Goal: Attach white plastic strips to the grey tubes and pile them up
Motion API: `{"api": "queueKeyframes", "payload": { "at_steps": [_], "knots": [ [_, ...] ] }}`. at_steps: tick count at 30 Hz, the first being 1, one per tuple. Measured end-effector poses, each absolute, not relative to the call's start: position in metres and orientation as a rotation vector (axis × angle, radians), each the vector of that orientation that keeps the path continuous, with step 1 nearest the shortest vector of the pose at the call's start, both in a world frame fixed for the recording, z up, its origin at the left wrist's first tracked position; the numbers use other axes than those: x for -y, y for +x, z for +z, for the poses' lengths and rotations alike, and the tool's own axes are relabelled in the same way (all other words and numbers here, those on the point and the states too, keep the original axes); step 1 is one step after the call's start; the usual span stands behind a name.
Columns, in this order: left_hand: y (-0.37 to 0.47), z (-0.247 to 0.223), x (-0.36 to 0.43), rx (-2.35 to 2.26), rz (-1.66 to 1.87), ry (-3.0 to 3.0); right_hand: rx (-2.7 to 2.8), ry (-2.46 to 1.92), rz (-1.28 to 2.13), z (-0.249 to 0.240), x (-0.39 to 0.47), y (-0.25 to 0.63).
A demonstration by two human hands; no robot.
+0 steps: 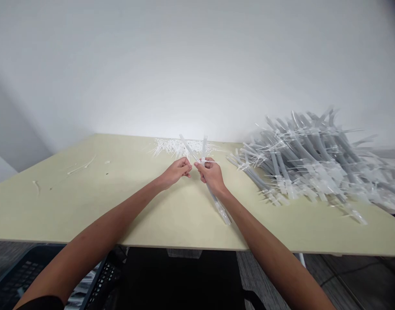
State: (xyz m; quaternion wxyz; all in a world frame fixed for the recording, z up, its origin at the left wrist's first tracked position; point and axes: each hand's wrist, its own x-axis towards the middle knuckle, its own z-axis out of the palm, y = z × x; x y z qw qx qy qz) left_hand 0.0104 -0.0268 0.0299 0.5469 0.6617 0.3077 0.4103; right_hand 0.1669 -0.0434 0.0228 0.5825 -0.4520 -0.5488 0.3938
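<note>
In the middle of the table, my right hand (213, 175) is closed round a piece of clear plastic tubing (214, 197). Two tube ends stick up past the fingers, apart like a V, and the lower end slants down towards the table's front edge. A thin white cable tie (208, 161) crosses the tubing at my thumb and points right. Just left of it, my left hand (178, 172) is closed, its fingertips curled in close to the tubing. What those fingers hold, if anything, is hidden.
A heap of white cable ties (171, 147) lies behind my hands. On the right stands a large pile of clear tubing pieces (307, 150) with cable ties. A few loose ties (82, 165) lie at left. Below the table's left front is a dark plastic basket (102, 275).
</note>
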Motion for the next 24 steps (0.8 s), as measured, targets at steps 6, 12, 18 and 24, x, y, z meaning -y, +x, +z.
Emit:
{"api": "queueKeyframes", "payload": {
  "at_steps": [6,12,18,24],
  "knots": [
    [0.013,0.031,0.029,-0.723,0.944,1.548,1.275,-1.067,0.911,0.021,0.043,0.167],
    [0.012,0.035,0.034,-0.692,0.913,1.557,1.254,-1.089,0.874,0.02,0.041,0.17],
    [0.01,0.036,0.034,-0.692,0.899,1.565,1.236,-1.137,0.836,0.021,0.041,0.172],
    [0.009,0.036,0.033,-0.705,0.898,1.466,1.351,-1.072,0.801,0.028,0.051,0.171]
  ]
}}
